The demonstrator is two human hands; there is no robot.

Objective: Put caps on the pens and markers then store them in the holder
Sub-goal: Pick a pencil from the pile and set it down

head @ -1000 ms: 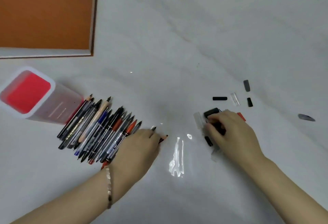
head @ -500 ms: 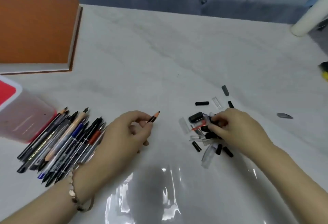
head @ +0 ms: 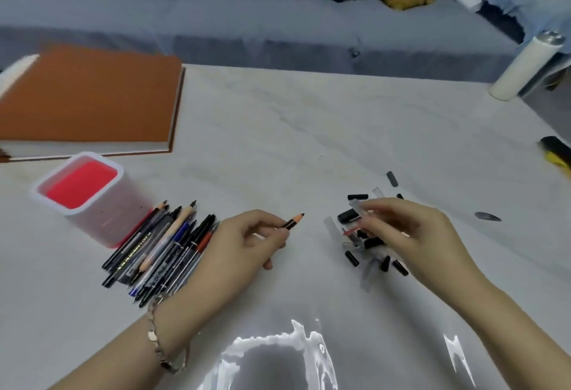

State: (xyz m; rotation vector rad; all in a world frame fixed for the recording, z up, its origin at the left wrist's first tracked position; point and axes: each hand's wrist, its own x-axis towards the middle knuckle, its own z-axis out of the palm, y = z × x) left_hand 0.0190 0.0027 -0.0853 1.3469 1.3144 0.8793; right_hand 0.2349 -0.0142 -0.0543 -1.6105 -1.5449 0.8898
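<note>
Lifted since half a second ago, the right hand now pinches a clear plastic pen cap just above the scattered pile of black and clear caps at three o'clock. At centre, the left hand keeps its pinch on a black, orange-tipped pencil, point toward one o'clock. Uncapped pens and markers lie fanned at eight o'clock, touching the translucent, red-bottomed square holder at nine o'clock on the white marble table.

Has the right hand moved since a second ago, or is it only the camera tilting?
Yes. The right hand has lifted off the pile of caps, which it pressed on before, holding a clear cap.
</note>
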